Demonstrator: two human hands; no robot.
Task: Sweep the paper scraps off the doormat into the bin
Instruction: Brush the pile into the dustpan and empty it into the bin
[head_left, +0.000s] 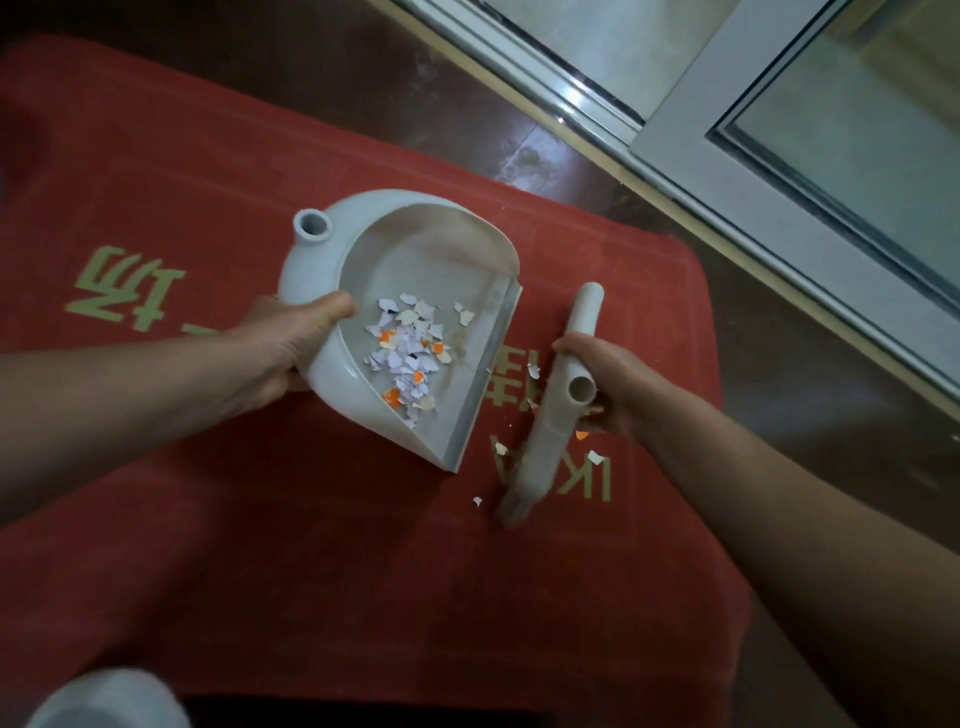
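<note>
1. Dark brown floor (467, 104) carries a red doormat (311, 571) with gold lettering; a pale sliding-door frame (727, 182) runs past its far right corner.
2. Head view: the left hand (280, 353) grips the left wall of a white dustpan (415, 260), thumb hooked over the rim. The pan sits mid-mat, its straight lip facing the mat's right edge.
3. Most paper scraps (410, 353), white and orange, lie heaped inside the pan.
4. The right hand (618, 384) is wrapped round a pale brush (540, 457) just right of the lip. Its long axis runs roughly parallel to the lip, bristles at the near end touching the mat.
5. A few loose scraps (595, 457) lie around the brush.
</note>
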